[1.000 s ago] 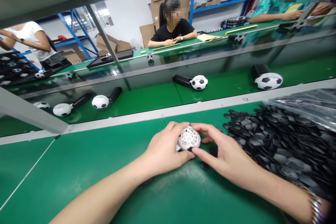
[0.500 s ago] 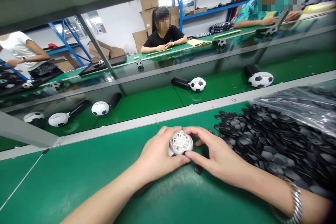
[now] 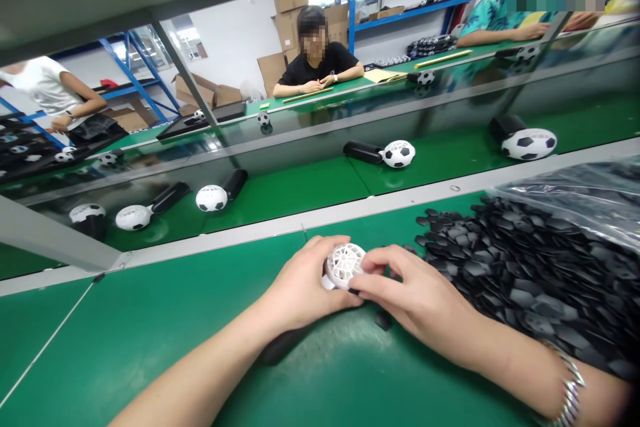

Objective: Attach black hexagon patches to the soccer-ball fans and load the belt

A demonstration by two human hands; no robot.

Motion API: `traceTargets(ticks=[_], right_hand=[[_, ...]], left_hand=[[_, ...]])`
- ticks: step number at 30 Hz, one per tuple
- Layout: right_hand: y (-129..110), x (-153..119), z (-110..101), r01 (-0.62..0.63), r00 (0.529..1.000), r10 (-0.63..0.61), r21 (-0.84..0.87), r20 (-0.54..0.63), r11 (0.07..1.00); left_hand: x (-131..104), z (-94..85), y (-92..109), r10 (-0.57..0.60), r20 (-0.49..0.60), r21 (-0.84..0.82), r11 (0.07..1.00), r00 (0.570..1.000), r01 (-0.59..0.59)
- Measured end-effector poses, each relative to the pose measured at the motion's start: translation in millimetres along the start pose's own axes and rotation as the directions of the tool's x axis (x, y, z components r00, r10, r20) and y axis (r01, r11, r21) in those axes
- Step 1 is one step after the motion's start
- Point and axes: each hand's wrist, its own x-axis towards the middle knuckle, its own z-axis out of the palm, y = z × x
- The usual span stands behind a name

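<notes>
A small handheld fan [image 3: 345, 263] has a round white head with a spoked grille facing up. My left hand [image 3: 303, 283] wraps around the left side of this head, thumb along the near edge. A dark handle [image 3: 283, 345] shows partly beneath my left wrist. My right hand [image 3: 417, 287] is closed at the right rim of the head, with thumb and index fingertips touching it; whether a small piece sits between them is hidden. One loose black panel [image 3: 383, 320] lies on the green table just below my right fingers.
A large heap of black panels [image 3: 530, 273] spreads at the right, beside a clear plastic bag [image 3: 580, 197]. Beyond a metal rail [image 3: 260, 223], several football-patterned fans [image 3: 400, 154] lie on a green belt [image 3: 300, 180]. People [image 3: 320, 63] are at the far side.
My right fingers have drawn closer together at the rim of the fan head. The belt's fans appear farther right, as the view has also shifted slightly. My left hand keeps its hold.
</notes>
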Motion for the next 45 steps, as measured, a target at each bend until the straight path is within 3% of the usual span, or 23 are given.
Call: traceTargets(ticks=[3, 5, 7, 10, 12, 19, 26, 33, 36, 41, 45], right_hand=[[-2.1, -1.1, -1.9, 0.108, 0.994, -0.109, -0.151, 0.006, 0.983], [-2.5, -0.9, -3.0, 0.117, 0.993, -0.118, -0.101, 0.004, 0.988], [-1.8, 0.1, -4.1, 0.045, 0.999, -0.046, 0.080, 0.018, 0.996], [0.0, 2.2, -6.4, -0.167, 0.986, 0.159, 0.312, 0.049, 0.935], [0.8, 3.4, -7.6, -0.249, 0.968, 0.245, 0.348, 0.058, 0.904], [-0.2, 4.1, -8.0, -0.308, 0.949, 0.308, 0.423, 0.069, 0.852], [2.3, 1.3, -12.3, -0.049, 0.993, 0.075, 0.257, -0.092, 0.965], [3.5, -2.5, -10.8, 0.103, 0.992, -0.113, 0.167, 0.053, 0.981], [3.2, 0.0, -8.7, 0.136, 0.987, -0.149, 0.187, 0.059, 0.973], [0.1, 5.7, -5.2, -0.070, 0.998, 0.070, 0.220, 0.012, 0.973], [1.8, 5.6, -2.6, -0.159, 0.987, 0.162, 0.274, 0.014, 0.948]], left_hand=[[2.1, 0.4, -3.9, 0.010, -0.008, -0.041, 0.999, 1.000, -0.010], [3.4, 0.1, -4.8, -0.002, -0.008, -0.064, 0.998, 1.000, 0.001], [4.4, -0.6, -4.9, -0.018, 0.009, -0.091, 0.996, 1.000, 0.018], [4.7, -1.1, -5.1, -0.032, 0.018, -0.113, 0.993, 0.999, 0.034], [4.4, -1.1, -5.5, -0.034, 0.010, -0.116, 0.993, 0.999, 0.034], [2.9, -1.4, -6.6, -0.021, 0.011, -0.101, 0.995, 1.000, 0.022], [2.3, -1.1, -2.5, -0.027, 0.010, -0.070, 0.997, 1.000, 0.027], [1.2, 0.0, -2.5, 0.005, 0.000, -0.041, 0.999, 1.000, -0.005], [1.2, 0.5, -2.1, 0.008, -0.004, -0.041, 0.999, 1.000, -0.008], [-0.5, 0.4, 2.0, 0.001, -0.006, 0.004, 1.000, 1.000, -0.001], [-1.3, -0.4, 3.9, 0.013, -0.007, 0.038, 0.999, 1.000, -0.012]])
